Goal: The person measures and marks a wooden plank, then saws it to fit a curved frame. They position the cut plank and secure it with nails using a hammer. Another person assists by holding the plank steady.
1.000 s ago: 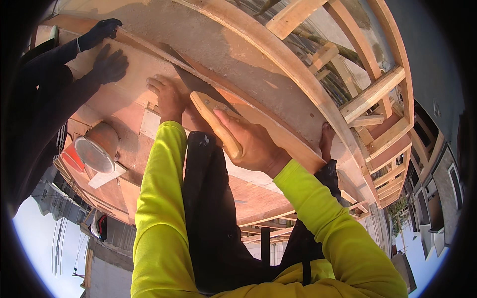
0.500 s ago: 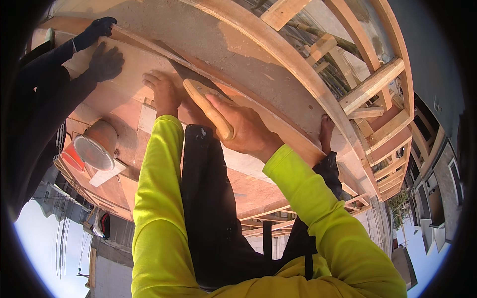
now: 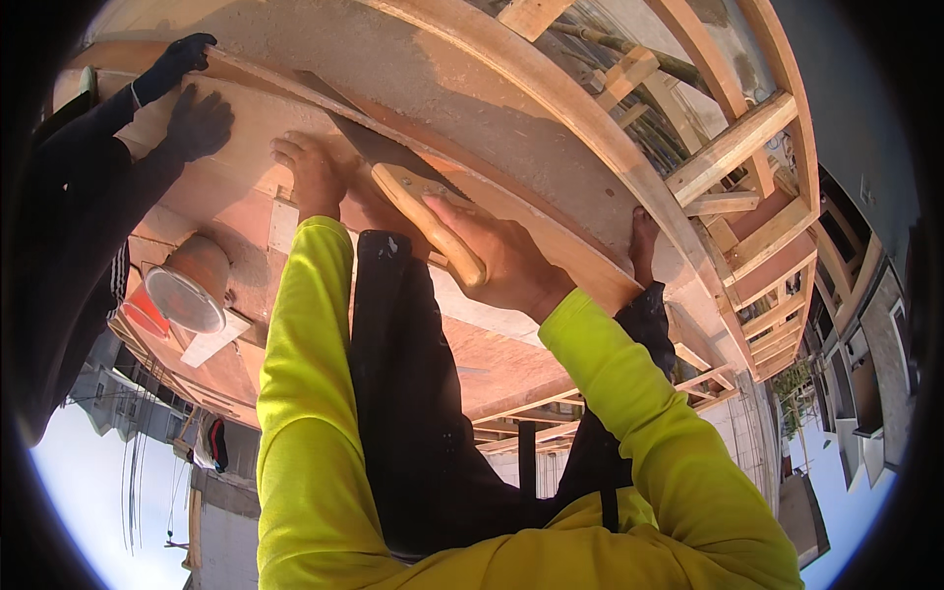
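Note:
A handsaw with a pale wooden handle (image 3: 430, 225) is gripped in my right hand (image 3: 503, 246), fingers wrapped round it. Its dark blade (image 3: 379, 147) runs forward and left, crossing the edge of a long plywood sheet (image 3: 251, 123). On that sheet, left of the saw, my left hand (image 3: 313, 175) lies flat with its fingers apart. Farther left, a co-worker's dark-gloved hand (image 3: 200, 123) rests on the same sheet, while the other gloved hand (image 3: 177, 67) is at its far edge. Where the blade meets the wood is partly hidden by the handle.
A bucket (image 3: 192, 280) lies tilted at the left beside a red container (image 3: 144, 312) and a wood offcut (image 3: 216, 336). Timber framing (image 3: 733, 157) with open gaps curves along the right. My knee is under the sheet's near side, and a bare foot (image 3: 643, 241) stands at right.
My right hand has drawn the saw slightly back toward me and to the right. My left hand and the co-worker's gloved hands keep their places on the sheet; the view has shifted a little.

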Demonstrator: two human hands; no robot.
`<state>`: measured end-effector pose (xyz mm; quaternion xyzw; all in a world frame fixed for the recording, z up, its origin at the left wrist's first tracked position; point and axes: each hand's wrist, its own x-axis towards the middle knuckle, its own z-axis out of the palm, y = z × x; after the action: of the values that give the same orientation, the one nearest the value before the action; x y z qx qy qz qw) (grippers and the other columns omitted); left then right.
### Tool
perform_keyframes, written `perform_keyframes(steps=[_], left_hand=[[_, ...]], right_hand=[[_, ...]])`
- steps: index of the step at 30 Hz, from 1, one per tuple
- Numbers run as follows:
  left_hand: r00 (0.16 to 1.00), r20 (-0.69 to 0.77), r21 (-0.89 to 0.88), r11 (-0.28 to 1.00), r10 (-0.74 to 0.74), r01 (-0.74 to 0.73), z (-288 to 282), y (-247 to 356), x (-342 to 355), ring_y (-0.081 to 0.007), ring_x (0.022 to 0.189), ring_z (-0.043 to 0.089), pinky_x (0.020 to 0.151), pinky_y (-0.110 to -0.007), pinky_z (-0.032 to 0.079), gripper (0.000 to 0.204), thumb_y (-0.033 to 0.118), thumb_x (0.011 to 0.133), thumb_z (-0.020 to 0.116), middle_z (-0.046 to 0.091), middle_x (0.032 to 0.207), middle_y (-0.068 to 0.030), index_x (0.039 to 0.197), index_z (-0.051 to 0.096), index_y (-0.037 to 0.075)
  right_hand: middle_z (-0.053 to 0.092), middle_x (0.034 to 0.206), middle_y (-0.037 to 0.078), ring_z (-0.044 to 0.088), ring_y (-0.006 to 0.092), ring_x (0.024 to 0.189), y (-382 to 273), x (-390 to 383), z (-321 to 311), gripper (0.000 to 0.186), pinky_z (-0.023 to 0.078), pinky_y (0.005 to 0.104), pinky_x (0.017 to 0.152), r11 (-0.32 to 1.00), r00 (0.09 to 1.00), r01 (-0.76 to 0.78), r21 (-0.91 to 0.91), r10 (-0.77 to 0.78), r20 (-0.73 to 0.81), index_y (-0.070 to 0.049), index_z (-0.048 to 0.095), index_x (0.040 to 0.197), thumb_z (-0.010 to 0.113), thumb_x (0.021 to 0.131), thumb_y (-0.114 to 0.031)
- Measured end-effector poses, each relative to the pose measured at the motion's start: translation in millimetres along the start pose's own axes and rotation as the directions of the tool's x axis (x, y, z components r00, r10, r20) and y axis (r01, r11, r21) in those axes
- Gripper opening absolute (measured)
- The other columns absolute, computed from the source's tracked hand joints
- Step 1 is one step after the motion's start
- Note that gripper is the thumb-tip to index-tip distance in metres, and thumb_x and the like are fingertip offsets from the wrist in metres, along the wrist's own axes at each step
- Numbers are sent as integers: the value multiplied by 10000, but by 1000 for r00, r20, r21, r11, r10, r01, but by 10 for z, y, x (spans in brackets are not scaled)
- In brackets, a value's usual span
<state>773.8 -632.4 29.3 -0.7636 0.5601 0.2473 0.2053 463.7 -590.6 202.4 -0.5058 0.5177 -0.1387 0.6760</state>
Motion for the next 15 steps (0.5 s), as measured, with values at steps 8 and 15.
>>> perform_keyframes(steps=[8,15], left_hand=[[998,-55,10,1000,-4,4,-129,126,114,-623,1459,170,1217,-511,287,1296,396,688,930,128,1525,-502,1490,121,-222],[999,-34,18,1000,-8,8,-13,-29,197,-635,1450,179,1215,-521,289,1284,384,681,932,127,1523,-505,1487,134,-217]], right_hand=[[720,1159,175,716,344,1047,-332,-1087,-736,720,602,401,863,976,996,1,-220,19,92,-48,541,1434,741,742,-25],[615,1346,228,622,395,1184,156,78,-6,753,535,433,985,992,996,91,-84,-90,17,-101,418,1531,702,833,-98]])
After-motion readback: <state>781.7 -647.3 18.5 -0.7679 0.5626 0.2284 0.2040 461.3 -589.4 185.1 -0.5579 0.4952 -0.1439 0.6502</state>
